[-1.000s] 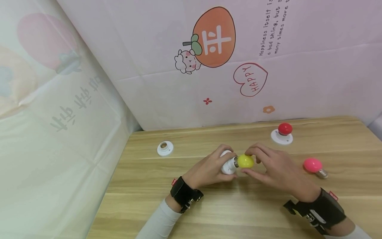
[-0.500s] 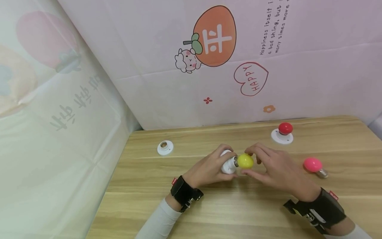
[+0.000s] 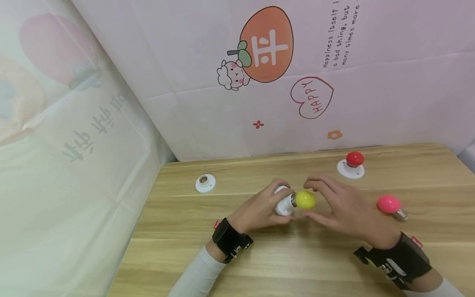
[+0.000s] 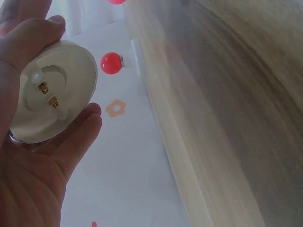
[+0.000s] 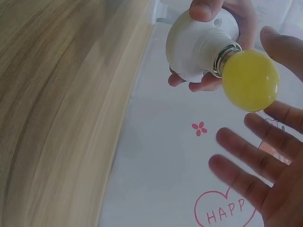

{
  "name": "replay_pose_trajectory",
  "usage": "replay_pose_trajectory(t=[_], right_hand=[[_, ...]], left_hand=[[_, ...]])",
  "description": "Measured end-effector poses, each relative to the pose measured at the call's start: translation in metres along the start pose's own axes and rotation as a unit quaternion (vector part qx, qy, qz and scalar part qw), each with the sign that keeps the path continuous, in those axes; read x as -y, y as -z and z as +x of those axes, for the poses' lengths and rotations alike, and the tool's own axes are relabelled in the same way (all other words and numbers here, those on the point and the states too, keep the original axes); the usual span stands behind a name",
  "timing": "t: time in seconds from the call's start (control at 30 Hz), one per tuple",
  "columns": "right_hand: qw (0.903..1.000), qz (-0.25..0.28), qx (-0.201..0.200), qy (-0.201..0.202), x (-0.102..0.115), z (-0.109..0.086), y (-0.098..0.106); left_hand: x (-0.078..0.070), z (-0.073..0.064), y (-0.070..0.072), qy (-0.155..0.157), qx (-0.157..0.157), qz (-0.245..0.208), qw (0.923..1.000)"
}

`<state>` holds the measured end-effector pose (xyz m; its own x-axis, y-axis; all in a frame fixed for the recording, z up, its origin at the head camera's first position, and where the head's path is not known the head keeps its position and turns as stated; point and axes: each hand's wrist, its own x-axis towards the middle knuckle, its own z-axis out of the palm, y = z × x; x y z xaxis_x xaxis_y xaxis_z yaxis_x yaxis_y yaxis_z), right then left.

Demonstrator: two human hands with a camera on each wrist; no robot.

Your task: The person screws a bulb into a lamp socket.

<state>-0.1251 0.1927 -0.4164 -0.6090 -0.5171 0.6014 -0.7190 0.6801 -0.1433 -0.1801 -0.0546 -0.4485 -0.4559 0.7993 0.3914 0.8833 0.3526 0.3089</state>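
My left hand (image 3: 259, 209) grips a white lamp holder (image 3: 284, 206) by its round base, held sideways above the table. The base's open underside (image 4: 75, 101), with brass screws inside, faces the left wrist camera. A yellow light bulb (image 3: 305, 200) sits in the holder's mouth, part of its metal screw thread showing. Around the bulb, my right hand (image 3: 346, 210) is spread with thumb and fingers apart. In the right wrist view a gap shows between the thumb and the yellow glass (image 5: 250, 81); whether one fingertip touches it, I cannot tell.
A second white lamp holder (image 3: 210, 186) without a bulb stands at the left on the wooden table (image 3: 297, 264). At the back right, a red bulb (image 3: 355, 159) is fitted in another holder (image 3: 350, 172). A pink bulb (image 3: 389, 204) lies loose on the right. Printed cloth (image 3: 208, 128) hangs behind.
My right fingers and thumb have spread away from the yellow bulb. The left hand and the lamp holder have stayed in place.
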Motion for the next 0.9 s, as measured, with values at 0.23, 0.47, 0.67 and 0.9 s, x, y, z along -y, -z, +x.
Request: replay_pose_trajectory(t=[0.23, 0.47, 0.67, 0.9], right_hand=[[0.9971, 0.051, 0.005, 0.057, -0.0014, 0.0029, 0.0005], [0.9945, 0.069, 0.015, 0.077, -0.0028, 0.0028, -0.0004], [0.9925, 0.085, 0.012, 0.086, -0.0023, 0.0035, 0.0000], [0.9930, 0.078, 0.015, 0.087, -0.0026, 0.0040, 0.0005]], left_hand=[[-0.0020, 0.0005, 0.0016, 0.000, -0.004, -0.014, 0.9999], [-0.0035, 0.0008, 0.0024, -0.001, -0.006, -0.016, 0.9998], [-0.0050, 0.0010, 0.0044, -0.001, -0.006, -0.018, 0.9998], [-0.0043, 0.0013, 0.0041, -0.007, -0.006, -0.015, 0.9998]])
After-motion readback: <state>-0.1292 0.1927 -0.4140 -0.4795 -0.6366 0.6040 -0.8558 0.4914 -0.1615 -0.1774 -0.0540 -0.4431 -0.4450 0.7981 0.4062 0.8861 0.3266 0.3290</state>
